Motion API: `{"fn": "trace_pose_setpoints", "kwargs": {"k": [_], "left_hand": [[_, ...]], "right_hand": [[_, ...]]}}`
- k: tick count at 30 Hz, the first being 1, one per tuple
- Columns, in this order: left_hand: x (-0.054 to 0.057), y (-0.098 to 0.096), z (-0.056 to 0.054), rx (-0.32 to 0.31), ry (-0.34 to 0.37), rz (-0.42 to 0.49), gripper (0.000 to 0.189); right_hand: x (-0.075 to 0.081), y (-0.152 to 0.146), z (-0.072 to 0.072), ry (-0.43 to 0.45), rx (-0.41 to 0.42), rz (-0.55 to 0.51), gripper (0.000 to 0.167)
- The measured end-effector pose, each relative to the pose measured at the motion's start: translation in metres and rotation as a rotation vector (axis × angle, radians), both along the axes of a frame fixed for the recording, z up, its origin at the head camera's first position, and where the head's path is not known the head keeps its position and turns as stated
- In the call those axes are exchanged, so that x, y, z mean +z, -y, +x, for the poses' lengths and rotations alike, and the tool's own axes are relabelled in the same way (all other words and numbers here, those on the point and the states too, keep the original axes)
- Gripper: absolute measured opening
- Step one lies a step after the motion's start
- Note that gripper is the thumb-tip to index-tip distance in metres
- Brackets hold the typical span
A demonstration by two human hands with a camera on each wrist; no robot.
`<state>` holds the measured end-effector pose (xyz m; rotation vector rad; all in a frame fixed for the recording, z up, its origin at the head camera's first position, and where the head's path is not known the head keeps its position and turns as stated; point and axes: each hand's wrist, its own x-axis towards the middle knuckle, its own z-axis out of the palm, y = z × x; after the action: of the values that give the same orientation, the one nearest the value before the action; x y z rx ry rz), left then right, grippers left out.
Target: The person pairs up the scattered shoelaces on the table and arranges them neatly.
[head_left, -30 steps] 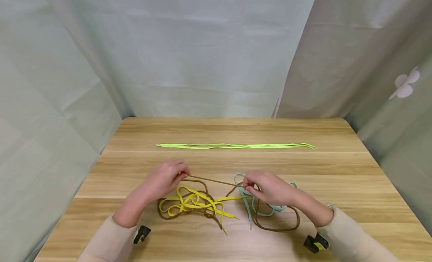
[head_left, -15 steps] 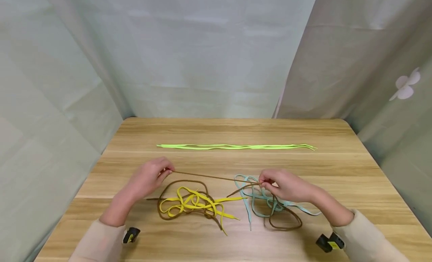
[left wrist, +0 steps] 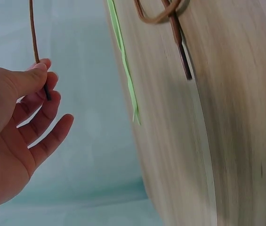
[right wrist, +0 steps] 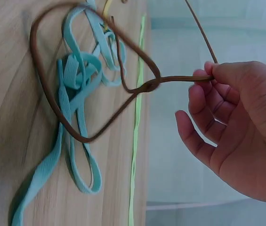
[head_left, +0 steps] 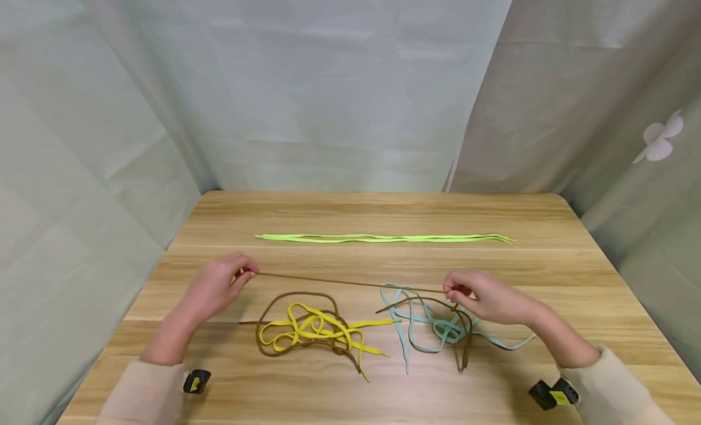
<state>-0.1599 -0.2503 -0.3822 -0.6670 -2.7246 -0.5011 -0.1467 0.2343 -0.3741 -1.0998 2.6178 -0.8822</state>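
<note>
A brown shoelace (head_left: 350, 283) runs taut between my two hands above the table. My left hand (head_left: 221, 282) pinches it near its dark tip (left wrist: 47, 92) with thumb and forefinger, the other fingers loosely bent. My right hand (head_left: 482, 296) pinches the same lace farther along. Below the right fingers the lace hangs in a loop with a loose knot (right wrist: 149, 86), over a tangled light-blue shoelace (head_left: 421, 318). To the left, a yellow shoelace (head_left: 312, 333) lies tangled with another brown shoelace (head_left: 268, 346) on the table.
A pair of bright green shoelaces (head_left: 383, 238) lies straight across the back of the wooden table (head_left: 350, 391). Pale curtains (head_left: 328, 96) stand behind the table and at both sides. Black devices are strapped at both wrists.
Both hands have moved apart, the left to the left and the right to the right, drawing out a longer stretch of brown shoelace. The loop under the right hand has shifted right and now hangs narrower.
</note>
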Motion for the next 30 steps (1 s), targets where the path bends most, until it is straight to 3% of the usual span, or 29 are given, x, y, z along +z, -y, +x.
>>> {"fn": "trace_pose_setpoints", "kwargs": {"k": [7,12,24,30], "left_hand": [[0.000,0.013,-0.003,0.037,0.031,0.003,0.008],[0.000,0.025,-0.003,0.075,0.034,0.004,0.007],[-0.013,0.058,-0.005,0.146,0.013,-0.001,0.008],[-0.017,0.069,-0.007,0.181,0.046,-0.007,0.006]], "right_hand": [[0.003,-0.013,0.002,0.070,-0.037,-0.017,0.009],[0.004,-0.024,0.003,0.072,-0.059,-0.037,0.007],[0.002,-0.051,0.002,0.123,-0.130,-0.071,0.007],[-0.003,-0.069,-0.003,0.163,-0.180,-0.126,0.008]]}}
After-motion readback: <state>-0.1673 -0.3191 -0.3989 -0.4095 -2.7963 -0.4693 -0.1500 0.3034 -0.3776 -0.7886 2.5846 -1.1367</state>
